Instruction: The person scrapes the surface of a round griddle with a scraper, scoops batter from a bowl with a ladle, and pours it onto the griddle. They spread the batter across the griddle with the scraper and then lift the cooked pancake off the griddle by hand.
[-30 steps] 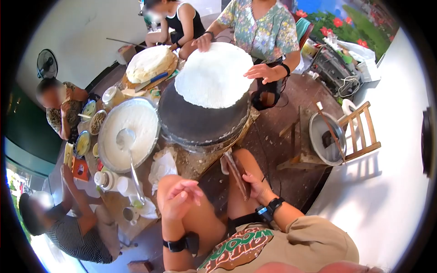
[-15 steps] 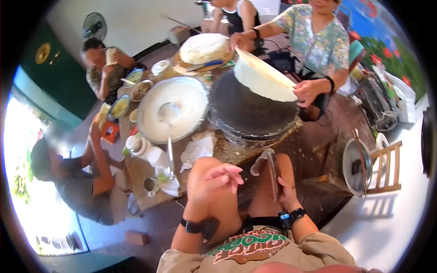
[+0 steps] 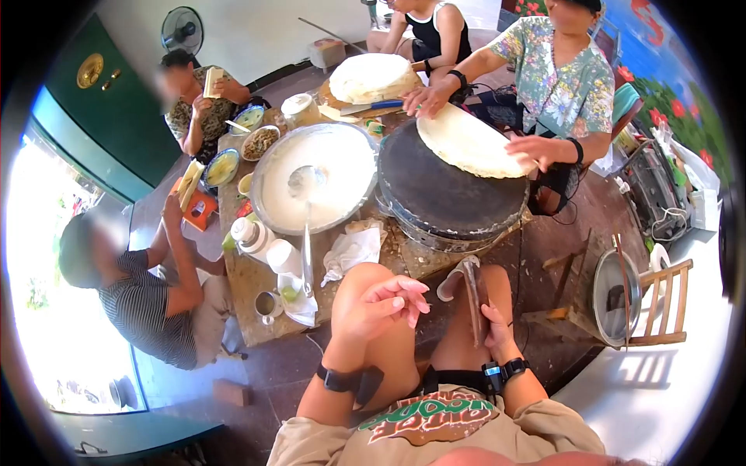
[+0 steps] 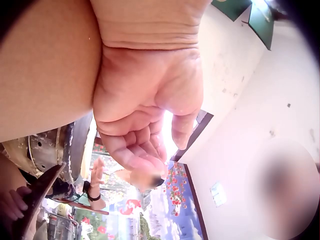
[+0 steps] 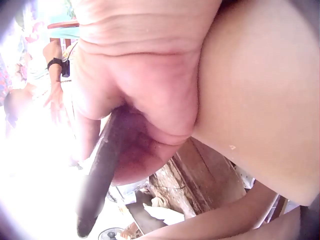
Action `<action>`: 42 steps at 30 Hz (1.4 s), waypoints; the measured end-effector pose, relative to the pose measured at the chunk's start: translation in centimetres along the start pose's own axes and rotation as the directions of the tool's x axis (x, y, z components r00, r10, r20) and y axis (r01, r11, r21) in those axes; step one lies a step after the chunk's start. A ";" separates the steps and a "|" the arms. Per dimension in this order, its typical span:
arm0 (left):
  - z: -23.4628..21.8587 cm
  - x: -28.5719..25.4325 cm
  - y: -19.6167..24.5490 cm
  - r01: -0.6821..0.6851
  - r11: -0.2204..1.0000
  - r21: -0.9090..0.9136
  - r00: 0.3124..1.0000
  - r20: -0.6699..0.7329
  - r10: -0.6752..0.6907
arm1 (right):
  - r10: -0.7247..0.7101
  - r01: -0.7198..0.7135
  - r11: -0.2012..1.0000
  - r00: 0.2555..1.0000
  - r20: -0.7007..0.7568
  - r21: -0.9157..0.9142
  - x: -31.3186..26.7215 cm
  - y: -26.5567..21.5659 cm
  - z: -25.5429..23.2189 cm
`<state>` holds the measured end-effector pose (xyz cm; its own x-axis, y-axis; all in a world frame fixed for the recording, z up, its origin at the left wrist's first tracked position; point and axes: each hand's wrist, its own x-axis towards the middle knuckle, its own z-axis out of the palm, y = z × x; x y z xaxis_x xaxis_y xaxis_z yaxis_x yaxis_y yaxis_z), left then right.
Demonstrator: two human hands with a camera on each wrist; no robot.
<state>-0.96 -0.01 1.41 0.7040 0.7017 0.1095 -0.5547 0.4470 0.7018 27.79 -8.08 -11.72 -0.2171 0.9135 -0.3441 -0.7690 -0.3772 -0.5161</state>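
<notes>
My left hand hovers over my left knee, palm partly up, its fingers loosely bent and holding nothing. In the left wrist view the fingers hang relaxed. Resting by my right thigh, my right hand grips a flat, dark brown wooden board that stands on edge, with a curled pale piece at its far end. The right wrist view shows that board between thumb and fingers. Beyond my knees, a person in a floral shirt handles a thin, pale pancake on the round black griddle.
A wide batter basin with a ladle stands left of the griddle. A pancake stack and a blue-handled knife lie behind. White bottles, a crumpled cloth and small food bowls share the table. Two people sit at left.
The other person has lifted the pancake off the griddle, turned it, and lowered it toward the griddle's far side. My right hand keeps its grip on the board; my left stays raised. The view has swung left.
</notes>
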 end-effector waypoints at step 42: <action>-1.0 0.3 -0.5 -0.049 0.999 0.009 0.998 0.039 0.048 | -0.609 0.019 -0.437 0.729 0.311 -0.899 12.5 -29.2 0.3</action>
<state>-0.94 0.51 0.32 0.6931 0.7003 0.1708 -0.5844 0.4072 0.7019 47.39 14.37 -0.69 0.1230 0.9435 0.3076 0.8727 0.0447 -0.4861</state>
